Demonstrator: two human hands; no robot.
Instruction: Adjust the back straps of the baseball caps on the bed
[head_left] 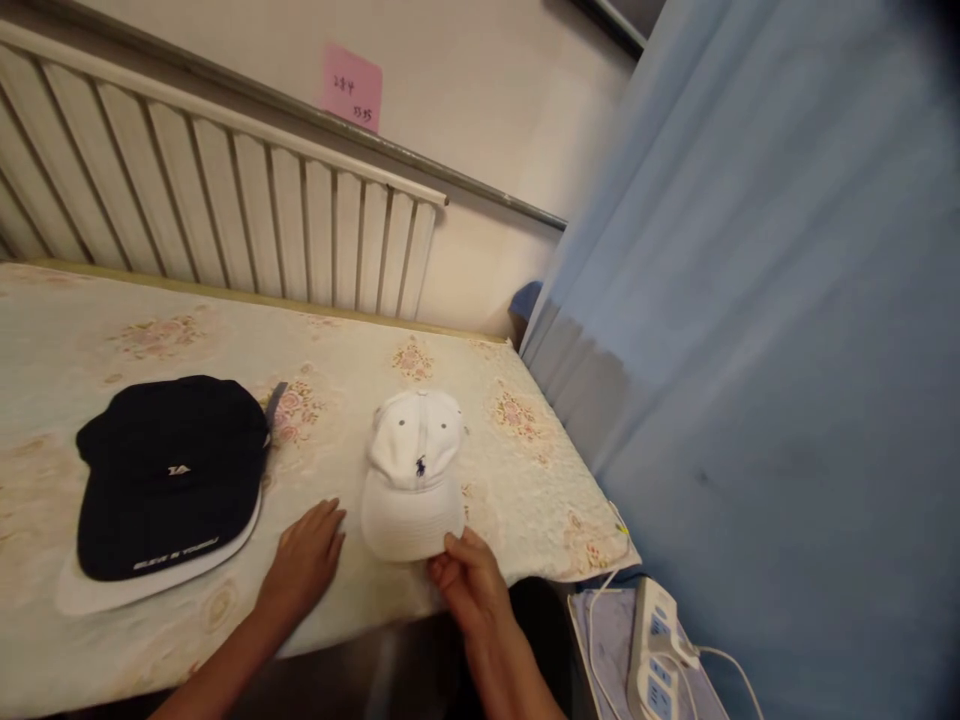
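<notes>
A white baseball cap (pixel 412 470) with a small dark embroidered logo lies on the flowered table cover, brim toward me. My right hand (pixel 472 580) pinches the right front edge of its brim between thumb and fingers. To the left of that cap, my left hand (pixel 306 550) rests on the cover with fingers stretched out, touching neither cap. Farther left sits a black cap (pixel 176 470) with pale lettering on its brim. A white brim (pixel 112 595) sticks out from underneath it; the rest of that lower cap is hidden.
The flowered cover (pixel 345 345) reaches back to a white radiator (pixel 247 190) on the wall. A pink note (pixel 351 90) hangs above it. On the right hangs a blue curtain (pixel 750 330). Below it, a white power strip (pixel 654 650) with cables lies beside the table's corner.
</notes>
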